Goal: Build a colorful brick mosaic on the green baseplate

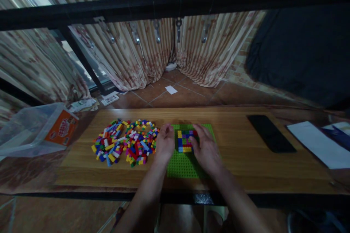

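A green baseplate (183,165) lies on the wooden board, with a square build of toy bricks (184,142) in yellow, blue, red, purple and green on its upper part. My right hand (206,149) is over the right side of this build, thumb and fingers apart, the thumb touching or just above the bricks. It covers part of the build's right edge. At the baseplate's left edge is my left hand (165,142), its fingers curled together; anything between them is too small to make out. Just left of it spreads a pile of loose bricks (140,142).
A second heap of loose bricks (109,143) adjoins the first. A clear plastic bin (32,131) with an orange label stands at the left. On the right lie a black phone (270,133) and white paper (319,143). A dark bar (164,5) crosses above the board.
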Demonstrator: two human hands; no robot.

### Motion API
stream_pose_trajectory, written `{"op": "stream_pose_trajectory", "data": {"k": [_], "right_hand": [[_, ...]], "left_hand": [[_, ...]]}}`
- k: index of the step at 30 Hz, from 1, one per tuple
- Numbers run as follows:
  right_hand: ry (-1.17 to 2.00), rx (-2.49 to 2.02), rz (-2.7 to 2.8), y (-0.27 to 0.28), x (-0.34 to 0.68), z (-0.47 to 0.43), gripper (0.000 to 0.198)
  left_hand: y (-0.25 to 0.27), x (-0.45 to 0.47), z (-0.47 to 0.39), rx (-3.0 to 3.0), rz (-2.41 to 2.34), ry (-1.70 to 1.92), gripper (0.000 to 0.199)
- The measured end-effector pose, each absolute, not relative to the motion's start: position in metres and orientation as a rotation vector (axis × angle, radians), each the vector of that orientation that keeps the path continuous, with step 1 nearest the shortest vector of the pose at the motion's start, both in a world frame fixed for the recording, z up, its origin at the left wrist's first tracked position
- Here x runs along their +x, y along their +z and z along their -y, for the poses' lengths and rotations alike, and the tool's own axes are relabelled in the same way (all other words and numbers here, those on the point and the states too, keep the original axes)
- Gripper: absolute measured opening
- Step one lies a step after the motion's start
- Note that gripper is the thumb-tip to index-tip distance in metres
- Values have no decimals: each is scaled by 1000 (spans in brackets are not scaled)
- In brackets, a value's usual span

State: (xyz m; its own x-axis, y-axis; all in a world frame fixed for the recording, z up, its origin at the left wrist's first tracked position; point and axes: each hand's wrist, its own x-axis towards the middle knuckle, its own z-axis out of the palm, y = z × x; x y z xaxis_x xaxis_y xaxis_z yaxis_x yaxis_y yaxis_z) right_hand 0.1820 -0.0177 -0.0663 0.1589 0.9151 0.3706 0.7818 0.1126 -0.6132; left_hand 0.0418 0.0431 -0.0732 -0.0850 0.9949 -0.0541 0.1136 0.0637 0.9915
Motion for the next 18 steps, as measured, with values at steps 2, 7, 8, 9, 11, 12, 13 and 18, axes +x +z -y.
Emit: {"op": "stream_pose_trajectory", "data": {"k": [2,7,8,9,11,12,13,18], "right_hand": [[170,-1694,1783,-70,170,21,50],[83,-1781,2010,-85,151,25,60],[68,-1798,2031,-87,149,24,61],[54,-1814,2046,-89,148,24,62],[35,-1842,2061,-91,148,22,63],[30,-1855,2063,-92,148,21,64],[28,-1865,2065,-93,148,20,64],[35,-1895,2085,-94,147,18,64]], "left_hand": [[-73,41,-43,1191,-1361,1187,25],[-71,37,-43,1178,-1346,1226,26],[-70,36,-43,1179,-1346,1226,25],[-69,35,-43,1179,-1346,1220,24],[-66,34,-42,1177,-1347,1194,21],[-65,35,-40,1176,-1350,1182,20],[-63,35,-39,1175,-1353,1172,20],[-60,40,-34,1213,-1354,1119,21]]}}
